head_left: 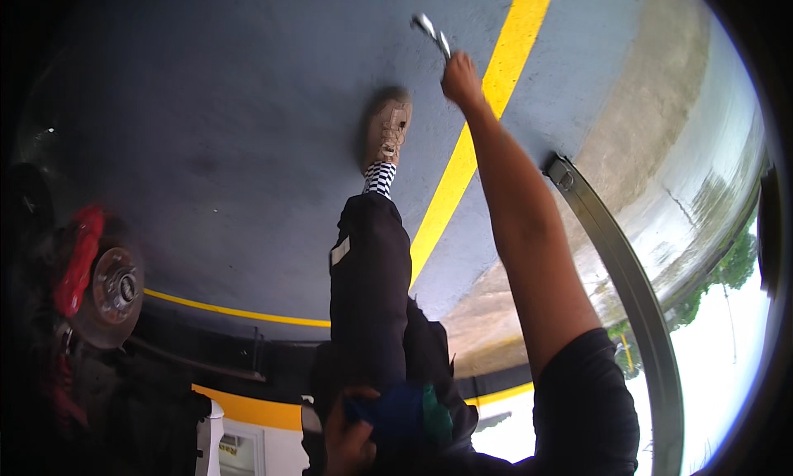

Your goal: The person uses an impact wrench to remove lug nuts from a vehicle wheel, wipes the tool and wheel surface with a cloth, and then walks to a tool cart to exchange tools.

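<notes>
My right arm stretches far out over the floor, and my right hand (pixel 462 79) is closed around a shiny metal wrench (pixel 425 26). The tool's head sticks out beyond my fist; the rest is hidden in the palm. Low in the view, in shadow against my dark trousers, my left hand (pixel 351 439) is closed on a dark blue cloth-like thing (pixel 392 411). A green patch (pixel 435 414) shows right beside the blue; I cannot tell whether it belongs to the same thing.
At the left are a bare brake disc (pixel 106 298) and a red caliper (pixel 81 261). A yellow line (pixel 450 191) crosses the grey floor (pixel 248 145). A long metal post (pixel 615 265) rises at the right. My tan shoe (pixel 388 129) stands ahead.
</notes>
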Tool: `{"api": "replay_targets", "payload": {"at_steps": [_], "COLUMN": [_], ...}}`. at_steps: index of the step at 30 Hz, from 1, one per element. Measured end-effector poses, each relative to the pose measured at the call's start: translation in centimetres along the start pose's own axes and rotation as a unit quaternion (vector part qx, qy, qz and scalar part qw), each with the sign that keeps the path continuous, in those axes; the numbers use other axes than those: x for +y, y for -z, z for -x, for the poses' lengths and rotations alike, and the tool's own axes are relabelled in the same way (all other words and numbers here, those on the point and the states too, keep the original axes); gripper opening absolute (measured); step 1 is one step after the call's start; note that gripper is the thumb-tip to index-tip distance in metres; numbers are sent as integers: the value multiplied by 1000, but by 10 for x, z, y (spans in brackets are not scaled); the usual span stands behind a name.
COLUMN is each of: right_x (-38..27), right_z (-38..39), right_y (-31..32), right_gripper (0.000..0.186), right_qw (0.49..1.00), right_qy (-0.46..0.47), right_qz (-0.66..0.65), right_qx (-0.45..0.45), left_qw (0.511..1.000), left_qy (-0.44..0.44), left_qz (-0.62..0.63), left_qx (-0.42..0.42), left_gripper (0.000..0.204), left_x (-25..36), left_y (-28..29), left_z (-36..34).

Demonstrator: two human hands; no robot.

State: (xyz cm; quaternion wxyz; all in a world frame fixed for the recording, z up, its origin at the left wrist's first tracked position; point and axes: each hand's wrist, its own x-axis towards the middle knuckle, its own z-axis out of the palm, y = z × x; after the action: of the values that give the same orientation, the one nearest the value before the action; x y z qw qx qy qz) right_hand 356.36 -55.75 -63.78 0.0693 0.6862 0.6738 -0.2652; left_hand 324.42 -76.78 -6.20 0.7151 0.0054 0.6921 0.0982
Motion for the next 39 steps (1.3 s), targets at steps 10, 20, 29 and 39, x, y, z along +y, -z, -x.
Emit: {"api": "replay_targets", "payload": {"at_steps": [10, 20, 29, 39], "right_x": [-44, -30, -344, -591], "right_z": [-88, 344, 670, 1012], "right_y": [30, 149, 495, 522], "right_gripper": [40, 26, 48, 77], "right_qw": [991, 978, 847, 468], "right_qy": [-19, -118, 244, 688], "right_qz": [75, -159, -465, -312], "right_qx": [108, -63, -85, -459], "left_qw": [981, 898, 898, 316], "left_qy": [15, -75, -330, -597], "left_qz": [-193, 433, 237, 585], "left_qx": [25, -22, 166, 449], "left_gripper": [50, 55, 59, 66], "left_x": [30, -66, -223, -404], "left_y": [-28, -52, -44, 144], "left_z": [-19, 86, 296, 505]}}
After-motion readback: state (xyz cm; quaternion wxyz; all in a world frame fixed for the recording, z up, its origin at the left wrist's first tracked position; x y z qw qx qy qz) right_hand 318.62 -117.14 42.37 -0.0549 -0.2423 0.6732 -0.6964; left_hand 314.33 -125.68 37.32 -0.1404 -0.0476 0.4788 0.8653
